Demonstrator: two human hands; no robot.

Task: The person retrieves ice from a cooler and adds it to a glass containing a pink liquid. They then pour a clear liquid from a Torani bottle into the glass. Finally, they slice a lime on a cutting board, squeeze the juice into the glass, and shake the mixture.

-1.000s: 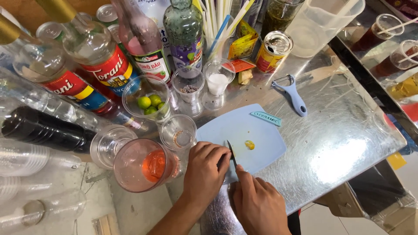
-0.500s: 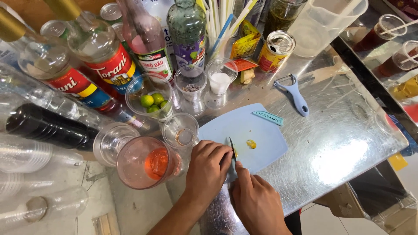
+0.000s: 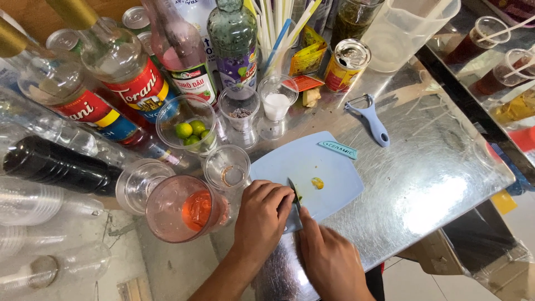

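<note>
**Steel counter, blue board, a small knife at work**

Steel sheeting covers the counter [image 3: 434, 184], and nearest the camera two bare hands meet at the near edge of a pale blue cutting board [image 3: 329, 167]. The right hand [image 3: 331, 262] grips the handle of a small dark-bladed knife [image 3: 293, 202], fingers wrapped shut around it, the blade pointing away over the board. The left hand [image 3: 262, 214] lies just beside the blade with its fingers curled and pressed together, fingertips down on something small and green at the board's edge; what it pins is too hidden to name. A little past the blade, a yellowish scrap of fruit [image 3: 317, 182] lies alone on the board.

Left of the hands stands a clear plastic cup of orange-red drink [image 3: 186, 209], and behind it an empty small glass [image 3: 227, 167]. Farther back a clear cup holds small green limes [image 3: 186, 131], next to a little cup of white powder [image 3: 277, 99]. To the right of the board, well apart from the hands, a blue-handled peeler [image 3: 370, 118] lies flat on the steel. Along the far edge stand tall syrup bottles [image 3: 131, 69], a bundle of drinking straws [image 3: 281, 22], a tin can [image 3: 346, 64] and a translucent plastic jug [image 3: 409, 30].
</note>
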